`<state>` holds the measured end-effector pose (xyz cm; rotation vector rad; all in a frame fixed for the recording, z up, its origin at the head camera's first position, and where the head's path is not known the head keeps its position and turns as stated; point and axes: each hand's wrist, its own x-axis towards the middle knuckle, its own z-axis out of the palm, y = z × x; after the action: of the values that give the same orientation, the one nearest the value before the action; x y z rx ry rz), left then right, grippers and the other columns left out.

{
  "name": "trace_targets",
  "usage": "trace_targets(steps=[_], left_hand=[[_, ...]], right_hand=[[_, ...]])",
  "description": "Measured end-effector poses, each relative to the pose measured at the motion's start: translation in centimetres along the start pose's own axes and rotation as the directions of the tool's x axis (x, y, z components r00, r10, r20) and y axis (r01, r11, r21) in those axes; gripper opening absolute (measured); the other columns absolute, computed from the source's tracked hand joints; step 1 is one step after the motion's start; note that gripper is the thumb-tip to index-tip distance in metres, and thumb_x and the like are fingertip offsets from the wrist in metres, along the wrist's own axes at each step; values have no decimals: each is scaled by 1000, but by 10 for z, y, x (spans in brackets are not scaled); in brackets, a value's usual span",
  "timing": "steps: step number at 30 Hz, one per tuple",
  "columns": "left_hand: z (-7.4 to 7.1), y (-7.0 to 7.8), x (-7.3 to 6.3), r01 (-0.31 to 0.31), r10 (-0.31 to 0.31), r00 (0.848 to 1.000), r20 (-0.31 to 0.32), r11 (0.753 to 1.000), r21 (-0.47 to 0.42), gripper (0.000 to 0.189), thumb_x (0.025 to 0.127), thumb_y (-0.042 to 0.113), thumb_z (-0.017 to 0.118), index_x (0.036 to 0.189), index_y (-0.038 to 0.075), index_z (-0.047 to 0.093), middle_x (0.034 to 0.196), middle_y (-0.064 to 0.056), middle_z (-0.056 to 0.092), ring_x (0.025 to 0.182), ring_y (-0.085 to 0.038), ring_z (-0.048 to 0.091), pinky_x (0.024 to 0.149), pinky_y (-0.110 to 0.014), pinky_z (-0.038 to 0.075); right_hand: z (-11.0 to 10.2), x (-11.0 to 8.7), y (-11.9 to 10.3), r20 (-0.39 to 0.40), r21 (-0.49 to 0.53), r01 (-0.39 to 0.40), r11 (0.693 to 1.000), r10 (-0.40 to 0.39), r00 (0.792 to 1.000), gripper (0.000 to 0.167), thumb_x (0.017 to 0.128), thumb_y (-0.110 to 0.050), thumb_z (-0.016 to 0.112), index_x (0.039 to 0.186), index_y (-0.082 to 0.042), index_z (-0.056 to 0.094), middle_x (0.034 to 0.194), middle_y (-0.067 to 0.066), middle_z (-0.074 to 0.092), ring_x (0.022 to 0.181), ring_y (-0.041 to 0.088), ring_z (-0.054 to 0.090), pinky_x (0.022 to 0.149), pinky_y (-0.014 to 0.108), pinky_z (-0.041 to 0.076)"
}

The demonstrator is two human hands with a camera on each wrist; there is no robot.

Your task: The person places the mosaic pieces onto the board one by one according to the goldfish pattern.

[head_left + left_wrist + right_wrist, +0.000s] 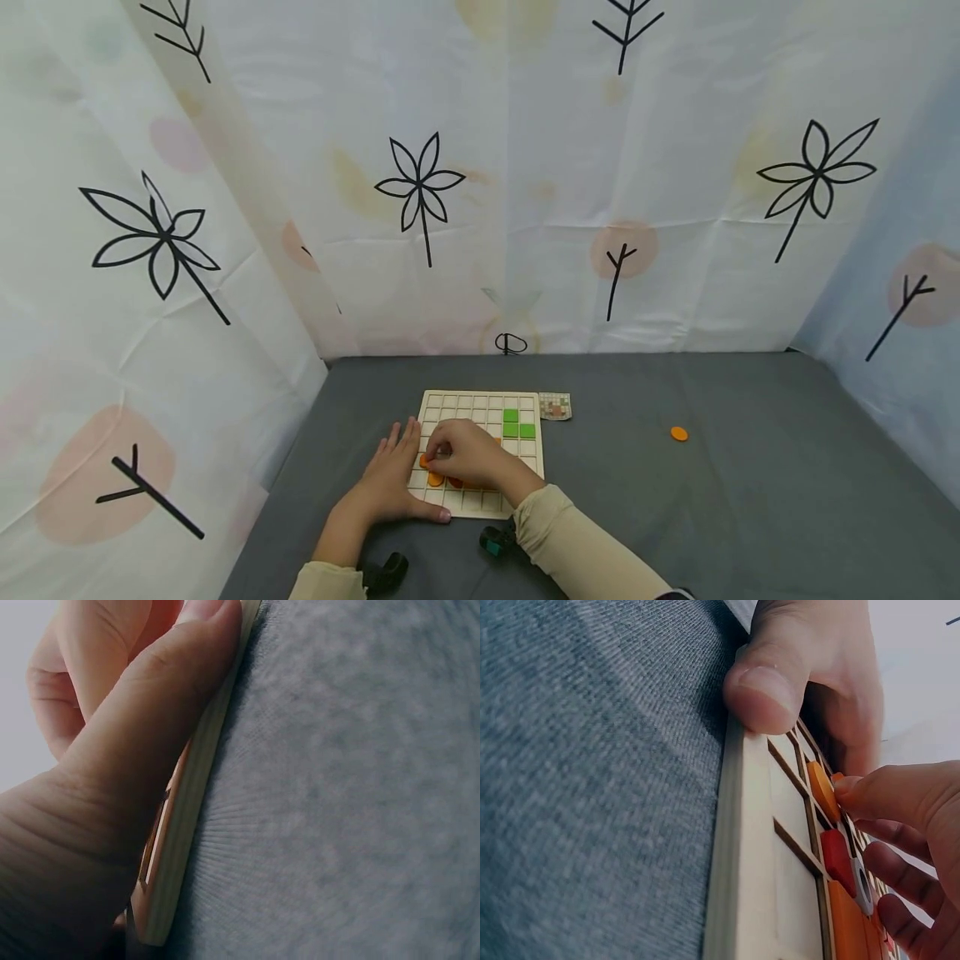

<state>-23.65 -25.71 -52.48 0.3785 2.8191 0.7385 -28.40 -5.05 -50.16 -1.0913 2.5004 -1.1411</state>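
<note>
A pale wooden grid board (472, 503) lies on the grey cloth. My left hand (390, 482) rests along its left side, fingers stretched out and thumb on the front edge. Over the board's left part, my right hand (468, 452) pinches a small orange piece (423, 461) between thumb and fingers. Just in front of that piece is an orange round piece (436, 479) in the grid. Beside it, the right wrist view shows a red piece (838, 859), a white piece with a dark ring (863, 886) and another orange piece (847, 919). My right hand covers the board's middle.
Green square pieces (511, 422) sit in the board's right part. A small patterned card (555, 406) lies against its back right corner. An orange disc (678, 434) lies off to the right on the grey cloth (750, 500). White printed curtains (555, 275) stand behind and at the sides.
</note>
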Motion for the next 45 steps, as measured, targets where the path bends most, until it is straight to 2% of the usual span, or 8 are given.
trace_targets(steps=[6,12,20,27,33,38,42,45], left_hand=[[-3,-7,-2,-58,57,998,-17,996,-65,153,60,74,93,172,10,10,180,-12,6,167,-38,-1,133,-64,7],[-4,-13,-2,-86,86,996,-15,993,-76,149,63,72,93,171,10,12,179,-11,8,167,-37,-1,132,-65,5],[0,-17,1,-75,76,997,4,994,-84,149,64,71,93,172,13,7,180,-10,4,167,-36,-3,132,-65,4],[1,-19,0,-39,39,999,1,994,-101,153,60,73,94,172,17,7,180,-6,4,168,-32,-3,132,-65,6],[-2,-13,1,-25,22,999,-28,992,-122,155,55,71,97,172,13,13,180,-9,11,167,-37,2,132,-65,9],[-3,-11,3,-23,18,999,-39,992,-121,156,55,70,99,171,10,14,179,-12,14,167,-38,5,133,-62,8],[-2,-11,3,-21,15,999,-45,992,-121,156,54,69,99,171,8,15,179,-13,16,167,-38,6,134,-61,8],[-1,-11,2,-15,10,999,-46,993,-119,157,52,69,100,171,9,16,179,-12,16,167,-37,6,134,-60,9]], right_hand=[[3,2,0,-4,-12,-4,1000,4,1000,8,100,-14,76,100,-15,84,108,-5,75,94,1,64,87,21,55],[6,5,2,13,-45,25,999,-24,1000,11,101,-14,74,101,-15,85,110,-6,75,101,2,66,92,21,56],[6,5,-2,49,-145,96,985,-89,995,15,103,-14,71,107,-13,85,113,-5,74,106,6,67,97,22,56],[0,-4,-2,38,-108,85,991,-81,996,16,104,-17,69,110,-13,84,117,-3,71,107,8,65,96,23,55],[-27,-21,4,-31,-64,64,996,-66,997,17,105,-19,70,111,-9,83,122,1,70,114,16,65,101,37,57],[-54,-45,18,-106,-10,55,998,-56,993,17,104,-16,70,111,-6,82,120,4,70,113,23,66,99,47,57],[-78,-70,30,-176,-42,47,998,-54,983,15,103,-15,72,111,-6,81,120,6,70,111,28,67,94,54,57],[-97,-90,39,-242,-70,33,997,-49,969,12,101,-12,74,109,-8,81,120,6,71,106,29,68,89,53,58]])
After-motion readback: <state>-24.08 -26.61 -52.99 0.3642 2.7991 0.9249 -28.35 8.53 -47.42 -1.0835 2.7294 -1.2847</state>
